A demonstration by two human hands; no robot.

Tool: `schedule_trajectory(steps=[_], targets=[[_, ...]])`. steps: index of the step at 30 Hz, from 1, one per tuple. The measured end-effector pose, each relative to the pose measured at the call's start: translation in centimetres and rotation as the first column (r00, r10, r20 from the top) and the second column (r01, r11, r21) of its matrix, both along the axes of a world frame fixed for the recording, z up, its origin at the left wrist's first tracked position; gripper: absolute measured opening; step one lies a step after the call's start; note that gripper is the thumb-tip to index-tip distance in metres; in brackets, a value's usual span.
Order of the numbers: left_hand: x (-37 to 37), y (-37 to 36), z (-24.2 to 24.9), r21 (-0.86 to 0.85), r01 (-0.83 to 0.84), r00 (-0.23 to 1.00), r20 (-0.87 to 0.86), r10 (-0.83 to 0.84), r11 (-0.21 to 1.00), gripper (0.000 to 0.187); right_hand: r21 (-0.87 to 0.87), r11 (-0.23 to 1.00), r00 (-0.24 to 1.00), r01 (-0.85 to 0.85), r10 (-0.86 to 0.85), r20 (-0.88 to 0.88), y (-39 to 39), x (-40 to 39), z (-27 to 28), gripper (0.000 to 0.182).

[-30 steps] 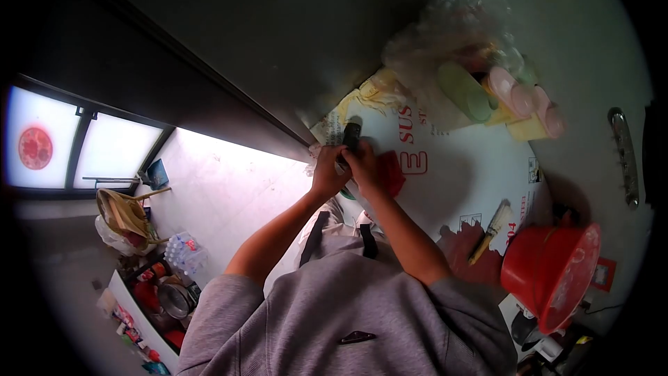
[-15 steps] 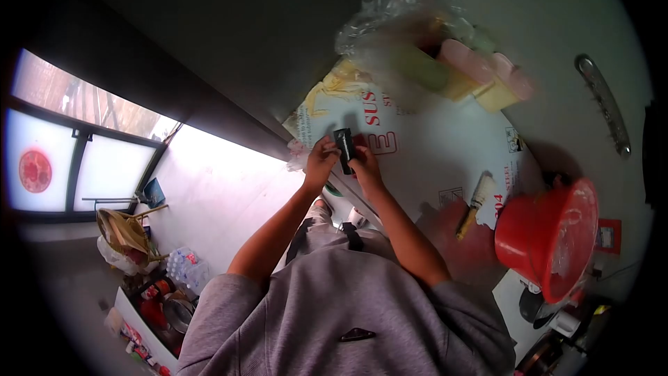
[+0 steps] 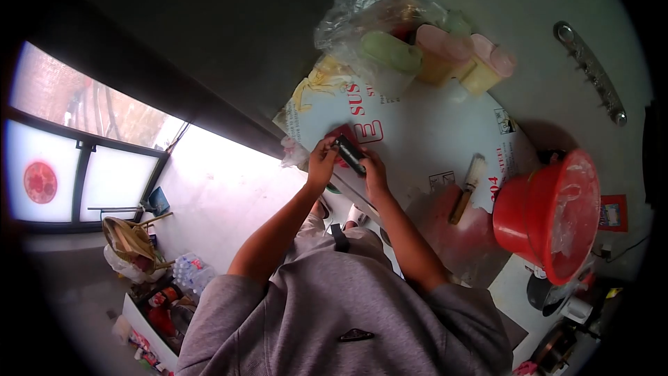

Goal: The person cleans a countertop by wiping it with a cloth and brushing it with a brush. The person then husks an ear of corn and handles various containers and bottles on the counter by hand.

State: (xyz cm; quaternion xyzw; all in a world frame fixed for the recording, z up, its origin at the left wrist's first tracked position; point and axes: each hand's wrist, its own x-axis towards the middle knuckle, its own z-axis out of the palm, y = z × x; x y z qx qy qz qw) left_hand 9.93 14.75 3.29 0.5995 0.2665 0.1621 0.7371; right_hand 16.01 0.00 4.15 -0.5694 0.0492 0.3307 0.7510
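A small black oblong object [image 3: 350, 154] is held between both my hands at the near edge of the counter; its exact kind does not show. My left hand [image 3: 321, 163] has its fingers closed at the upper left end. Around the lower right end, my right hand [image 3: 376, 173] is closed too. The object slants down to the right. Behind it a dark red patch [image 3: 342, 130] shows, partly covered by the object and my fingers. Beneath lies the steel-coloured counter sheet [image 3: 424, 132] with red printed letters.
A yellow cloth [image 3: 321, 83] and a clear plastic bag [image 3: 355, 7] lie at the counter's far left. Green, pink and yellow containers [image 3: 480, 80] stand at the back. To the right are a wooden-handled brush [image 3: 466, 191] and a tilted red bucket [image 3: 522, 209]. Bottles [image 3: 193, 271] sit on the floor.
The black object has turned from nearly upright to a slant, staying in both hands. More of the red patch behind it shows. The head view has shifted slightly.
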Motion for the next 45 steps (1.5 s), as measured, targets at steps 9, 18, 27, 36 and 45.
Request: schedule_trajectory(steps=[9, 18, 27, 36, 45], targets=[[-3.7, 1.9, 0.5, 0.355, 0.076, 0.981, -0.196, -0.005, 0.932, 0.032, -0.058, 0.997, 0.998, 0.06, -0.059, 0.025, 1.1, -3.3, 0.5, 0.032], [-9.6, 6.1, 3.1, 0.861, 0.19, 0.97, -0.089, -0.227, 0.472, 0.048, -0.043, 0.988, 0.972, 0.146, -0.135, 0.194, 5.8, -9.7, -0.3, 0.065], [-16.1, 8.7, 2.8, 0.872, 0.231, 0.959, -0.129, -0.254, 0.432, 0.059, -0.084, 0.982, 0.91, 0.17, -0.124, 0.397, 10.1, -15.6, 0.0, 0.075], [-19.0, 7.9, 3.2, 0.827, 0.199, 0.967, -0.079, -0.241, 0.526, 0.063, -0.185, 0.954, 0.796, 0.234, -0.079, 0.6, 10.7, -18.9, 0.3, 0.082], [-16.4, 3.5, 3.0, 0.75, 0.148, 0.988, -0.084, -0.13, 0.645, 0.055, -0.16, 0.968, 0.831, 0.195, -0.077, 0.551, 6.3, -17.4, -0.4, 0.08]])
